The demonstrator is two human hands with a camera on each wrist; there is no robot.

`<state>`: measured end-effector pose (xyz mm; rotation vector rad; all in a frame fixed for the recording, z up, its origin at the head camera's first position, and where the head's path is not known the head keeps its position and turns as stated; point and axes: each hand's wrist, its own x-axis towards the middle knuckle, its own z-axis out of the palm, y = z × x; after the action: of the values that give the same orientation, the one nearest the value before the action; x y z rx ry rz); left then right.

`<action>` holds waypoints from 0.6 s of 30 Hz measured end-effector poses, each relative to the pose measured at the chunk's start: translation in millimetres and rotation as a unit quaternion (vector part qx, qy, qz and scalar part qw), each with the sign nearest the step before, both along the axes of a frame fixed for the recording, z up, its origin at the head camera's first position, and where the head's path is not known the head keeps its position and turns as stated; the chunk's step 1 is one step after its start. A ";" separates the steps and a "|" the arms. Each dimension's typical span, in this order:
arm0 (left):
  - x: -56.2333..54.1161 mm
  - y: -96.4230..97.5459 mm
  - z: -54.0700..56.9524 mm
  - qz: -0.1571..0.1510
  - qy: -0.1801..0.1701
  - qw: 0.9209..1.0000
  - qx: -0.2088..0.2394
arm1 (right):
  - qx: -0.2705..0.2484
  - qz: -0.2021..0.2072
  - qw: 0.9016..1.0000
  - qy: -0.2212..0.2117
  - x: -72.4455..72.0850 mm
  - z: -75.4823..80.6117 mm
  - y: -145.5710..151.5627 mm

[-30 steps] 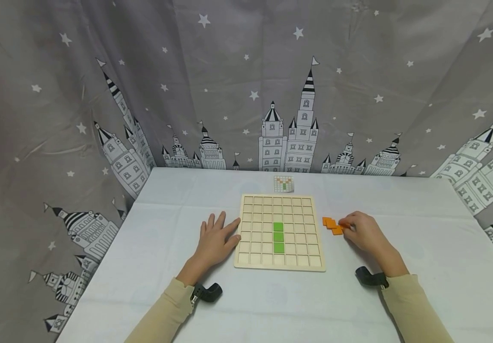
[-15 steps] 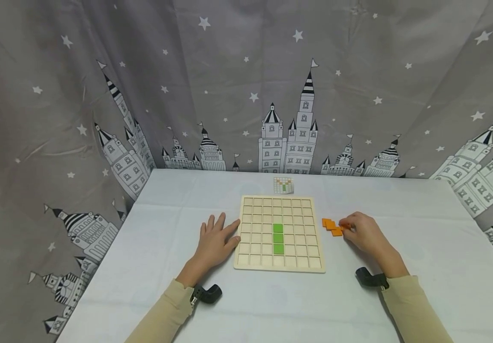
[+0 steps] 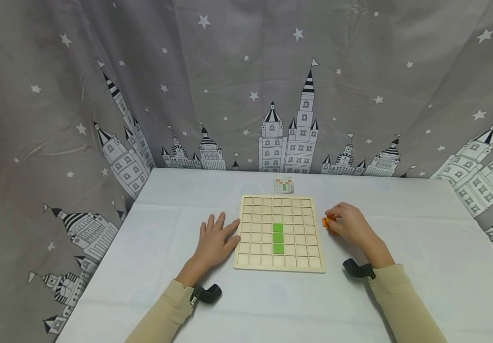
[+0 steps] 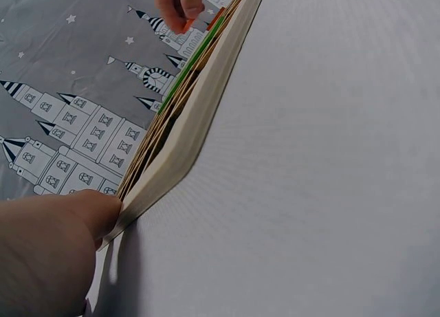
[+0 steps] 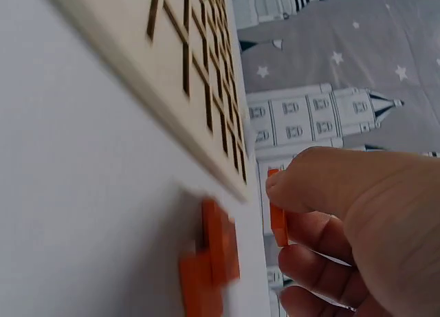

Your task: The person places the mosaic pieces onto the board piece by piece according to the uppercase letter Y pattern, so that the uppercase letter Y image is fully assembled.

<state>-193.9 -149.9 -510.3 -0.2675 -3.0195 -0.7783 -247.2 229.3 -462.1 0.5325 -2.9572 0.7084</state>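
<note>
A pale wooden grid board (image 3: 255,260) lies on the table, with a column of green square tiles (image 3: 278,237) set in its middle cells. My left hand (image 3: 213,242) rests flat at the board's left edge, fingers spread; its thumb (image 4: 100,210) touches the rim in the left wrist view. Right of the board, my right hand (image 3: 353,226) pinches an orange square tile (image 5: 278,221) between thumb and fingers, raised above the table. Below it, other orange tiles (image 5: 221,245) lie overlapping, mostly hidden by the hand in the head view.
Behind the board lies a small card (image 3: 283,185) printed with a grid of orange and green squares. A white cloth covers the table (image 3: 280,305). At the back hangs a grey curtain (image 3: 229,57) with castles and stars.
My right hand has moved left toward the board and picked up an orange tile, now over the remaining tiles. My left hand and the board have stayed in place.
</note>
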 end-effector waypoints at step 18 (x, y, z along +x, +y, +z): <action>-1.0 -0.8 0.1 -0.001 -0.004 1.000 0.001 | -0.005 0.102 0.995 0.011 -22.0 13.1 -76.5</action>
<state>-194.9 -150.7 -510.2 -0.2672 -3.0257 -0.7836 -269.2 152.8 -449.0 0.8445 -2.9050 0.7277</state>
